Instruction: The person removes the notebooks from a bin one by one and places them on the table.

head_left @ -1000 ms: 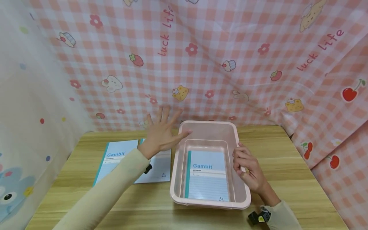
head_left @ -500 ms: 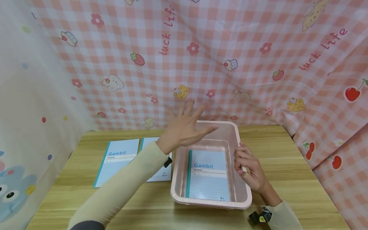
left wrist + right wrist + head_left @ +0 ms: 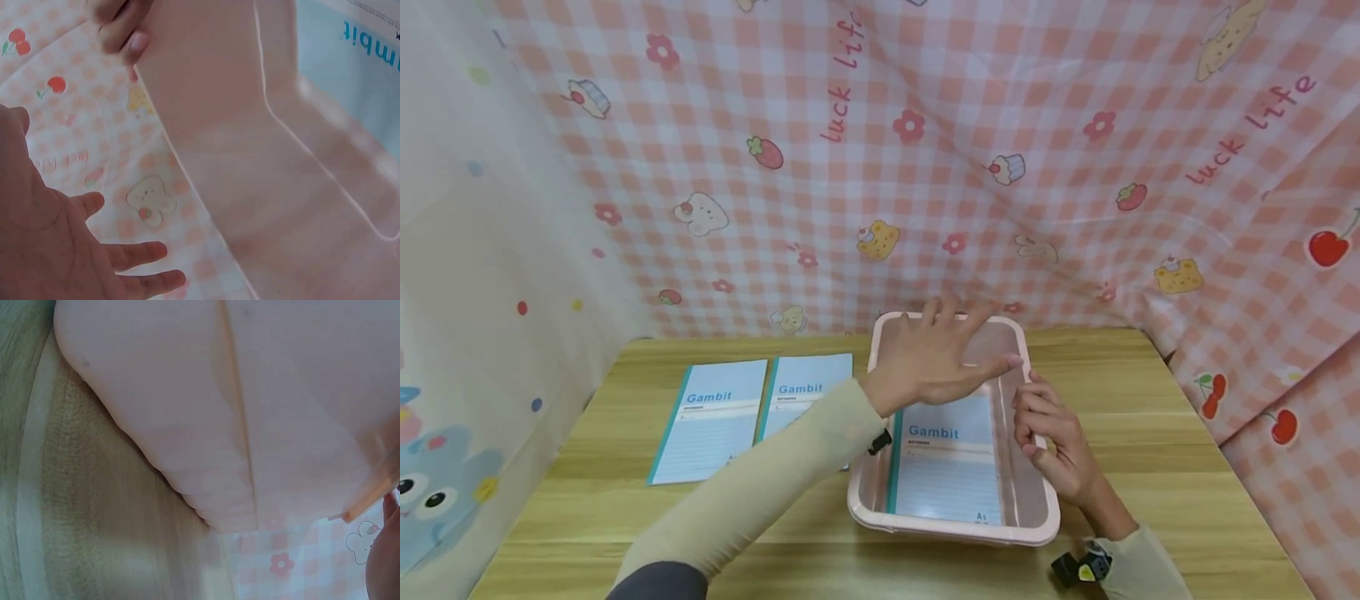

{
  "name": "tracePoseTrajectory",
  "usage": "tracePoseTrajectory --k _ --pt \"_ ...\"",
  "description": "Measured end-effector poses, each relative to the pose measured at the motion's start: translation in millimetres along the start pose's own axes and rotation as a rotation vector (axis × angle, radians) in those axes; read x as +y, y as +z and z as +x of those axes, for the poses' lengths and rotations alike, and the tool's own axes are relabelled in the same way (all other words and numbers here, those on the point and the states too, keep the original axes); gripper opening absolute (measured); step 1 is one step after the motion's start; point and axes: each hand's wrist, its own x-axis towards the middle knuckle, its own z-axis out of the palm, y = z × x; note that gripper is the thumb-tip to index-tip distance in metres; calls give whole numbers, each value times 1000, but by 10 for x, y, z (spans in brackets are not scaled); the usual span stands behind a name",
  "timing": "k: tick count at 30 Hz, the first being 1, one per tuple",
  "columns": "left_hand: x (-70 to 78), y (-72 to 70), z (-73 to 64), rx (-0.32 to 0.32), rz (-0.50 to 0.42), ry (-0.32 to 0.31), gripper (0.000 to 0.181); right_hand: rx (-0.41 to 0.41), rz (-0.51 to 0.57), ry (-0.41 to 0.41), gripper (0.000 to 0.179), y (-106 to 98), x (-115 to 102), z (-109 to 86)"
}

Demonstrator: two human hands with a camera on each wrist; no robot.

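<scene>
A pale pink plastic bin [image 3: 955,534] stands on the wooden table. Inside it, on the bottom, lies a light blue Gambit notebook [image 3: 947,475] with a teal spine. My left hand [image 3: 931,360] hovers over the bin with its fingers spread and holds nothing; in the left wrist view the palm of the left hand [image 3: 50,231] shows beside the bin wall. At the bin's right rim, my right hand [image 3: 1060,442] grips the edge with curled fingers. Mostly the outer bin wall [image 3: 156,394] fills the right wrist view.
Two more Gambit notebooks lie flat left of the bin: a left one [image 3: 703,437] and a right one [image 3: 808,389], partly covered by my left sleeve. A pink checked curtain [image 3: 820,183] hangs behind the table [image 3: 1150,467].
My left hand has swept right, from above the notebooks on the table to over the bin, fingers spread throughout. The right hand stays on the rim.
</scene>
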Motion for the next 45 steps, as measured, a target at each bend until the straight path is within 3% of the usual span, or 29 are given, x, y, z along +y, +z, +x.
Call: tracePoseTrajectory --k 5,11,17,22,24,28,33,38,45 --pt "70 113 2 -18 -104 22 84 9 3 7 17 5 -5 -10" --pt "74 337 -1 -15 -104 1 79 1 -3 24 17 19 -11 -21" --pt "48 480 51 -142 -127 -72 76 1 -17 30 20 19 -8 -12" --pt "43 607 160 -266 -72 -118 80 0 -7 26 19 24 -9 -13" --pt "62 658 182 -284 -40 -136 82 0 -5 28 19 27 -12 -17" --pt "142 755 204 -294 42 -188 80 0 -3 27 19 23 -14 -14" --pt "261 956 227 -281 177 -192 71 7 10 3 18 15 -14 5" --pt "276 1119 214 -262 265 -207 69 0 9 -3 19 30 -25 17" --pt "252 1201 210 -300 145 -263 72 7 18 -12 20 13 -23 34"
